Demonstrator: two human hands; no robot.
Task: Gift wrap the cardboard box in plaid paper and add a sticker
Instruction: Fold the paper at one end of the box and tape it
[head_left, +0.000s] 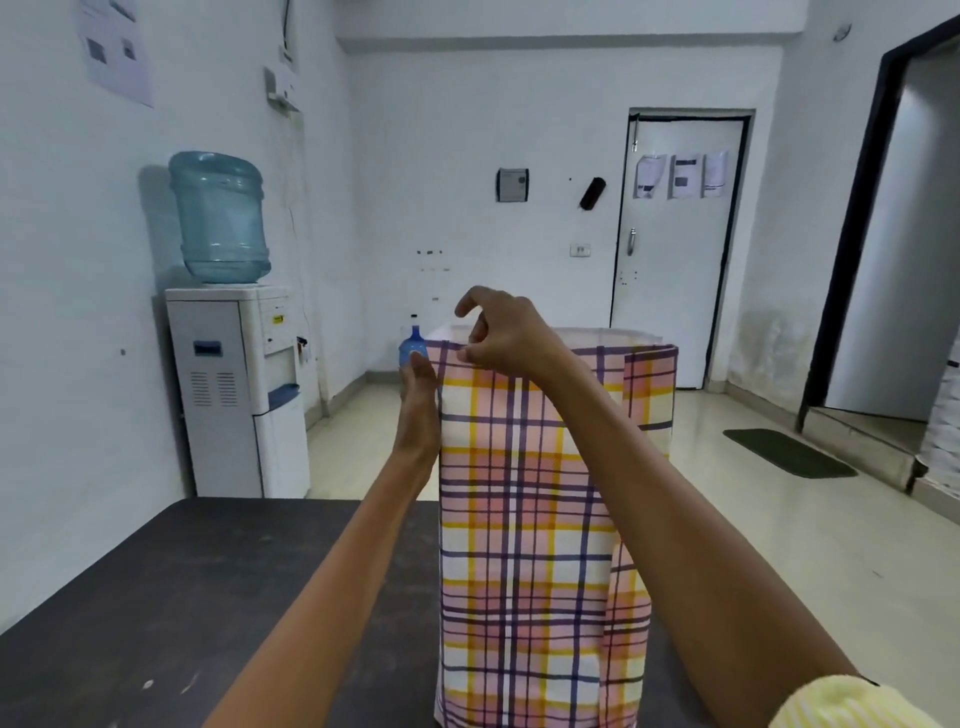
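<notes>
A tall box stands upright on the dark table (156, 597), wrapped in pink, yellow and purple plaid paper (519, 545). The cardboard itself is hidden by the paper. The paper's top edge stands open above the box, white inside (613, 335). My left hand (418, 400) lies flat against the wrap's left side near the top. My right hand (498, 332) pinches the paper's near top edge close to the left corner. No sticker is in view.
A white water dispenser (239, 384) with a blue bottle (218, 218) stands against the left wall. A small blue bottle (413, 345) shows on the floor behind my left hand. A closed door (675, 249) is at the back, a dark mat (789, 452) on the floor at right.
</notes>
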